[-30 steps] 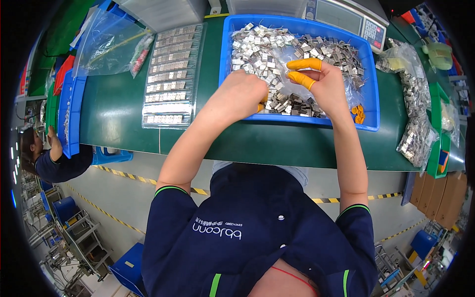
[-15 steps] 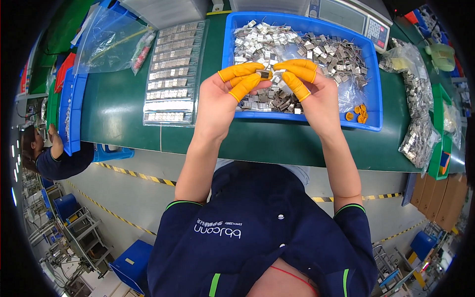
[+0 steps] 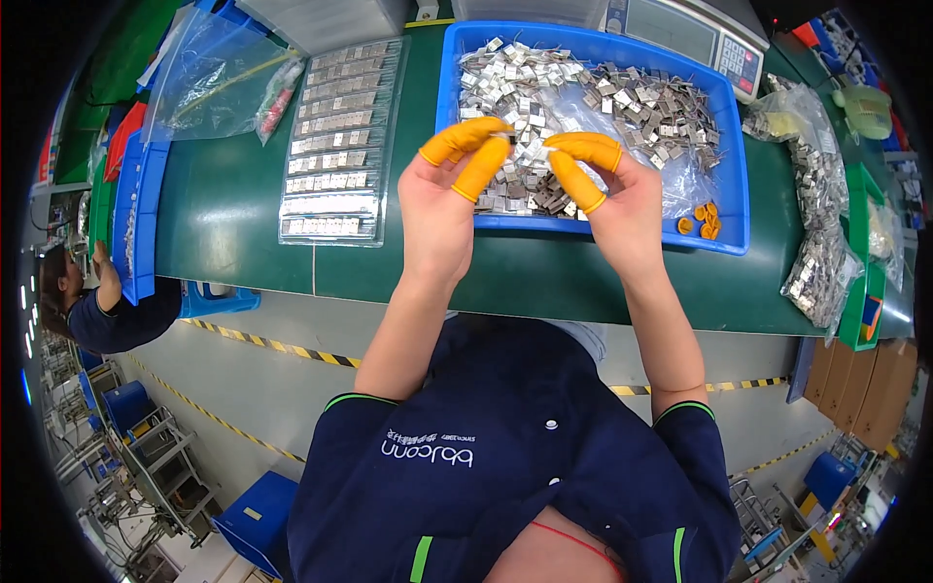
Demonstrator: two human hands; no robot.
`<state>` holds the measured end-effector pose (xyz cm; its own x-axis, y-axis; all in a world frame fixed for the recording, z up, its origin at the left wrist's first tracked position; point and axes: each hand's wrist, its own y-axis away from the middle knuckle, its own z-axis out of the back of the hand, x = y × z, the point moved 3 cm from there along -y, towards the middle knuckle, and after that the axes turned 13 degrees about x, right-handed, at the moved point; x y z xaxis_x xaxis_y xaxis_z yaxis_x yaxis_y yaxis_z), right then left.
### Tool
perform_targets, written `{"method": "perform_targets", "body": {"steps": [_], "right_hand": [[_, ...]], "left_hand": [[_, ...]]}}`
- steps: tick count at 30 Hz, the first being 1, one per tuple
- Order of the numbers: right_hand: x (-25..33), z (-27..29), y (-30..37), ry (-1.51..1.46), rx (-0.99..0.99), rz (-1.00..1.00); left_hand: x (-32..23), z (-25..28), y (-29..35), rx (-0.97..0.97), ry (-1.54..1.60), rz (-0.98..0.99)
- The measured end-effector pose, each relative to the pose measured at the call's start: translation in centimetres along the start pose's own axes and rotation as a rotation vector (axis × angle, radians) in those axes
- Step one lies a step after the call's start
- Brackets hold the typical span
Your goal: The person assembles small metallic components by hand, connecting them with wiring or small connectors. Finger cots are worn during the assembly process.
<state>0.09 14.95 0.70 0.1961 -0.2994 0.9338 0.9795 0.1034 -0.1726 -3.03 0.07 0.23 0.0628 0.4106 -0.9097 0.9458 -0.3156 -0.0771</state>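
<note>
Over the near side of a blue tray (image 3: 593, 227) my two hands face each other, with orange finger cots on thumbs and fingertips. My left hand (image 3: 434, 194) pinches a small dark-edged metal part (image 3: 509, 138) between thumb and fingertips. My right hand (image 3: 624, 209) is closed in a pinch, its tips just apart from the left ones. Whatever it grips cannot be told from the small pieces behind it. Many loose silver metal parts (image 3: 661, 107) with thin leads fill the tray. Loose orange finger cots (image 3: 708, 231) lie in its near right corner.
Left of the tray, a clear plastic tray (image 3: 332, 185) holds rows of silver parts. Clear bags (image 3: 209, 83) lie beyond it. A scale (image 3: 734, 58) stands behind; bagged parts (image 3: 816, 233) and a green bin (image 3: 865, 321) are at right. A co-worker (image 3: 117, 306) sits far left.
My hands have drawn slightly apart, the left fingertips moving left from the right ones. The metal part between the left fingertips now shows less.
</note>
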Motion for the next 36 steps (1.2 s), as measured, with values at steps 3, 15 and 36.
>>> {"method": "perform_targets", "body": {"steps": [3,15,36], "right_hand": [[-1.0,0.4,0.2,-0.326,-0.176,-0.06],[1.1,1.7,0.5,0.014,-0.014,0.095],[2.3,1.7,2.2,0.037,-0.051,0.044]], "left_hand": [[-0.8,-0.4,-0.2,-0.036,0.247,-0.045],[0.0,-0.5,1.0,0.09,-0.294,0.029],[-0.7,-0.9,1.7,0.34,-0.678,-0.094]]}}
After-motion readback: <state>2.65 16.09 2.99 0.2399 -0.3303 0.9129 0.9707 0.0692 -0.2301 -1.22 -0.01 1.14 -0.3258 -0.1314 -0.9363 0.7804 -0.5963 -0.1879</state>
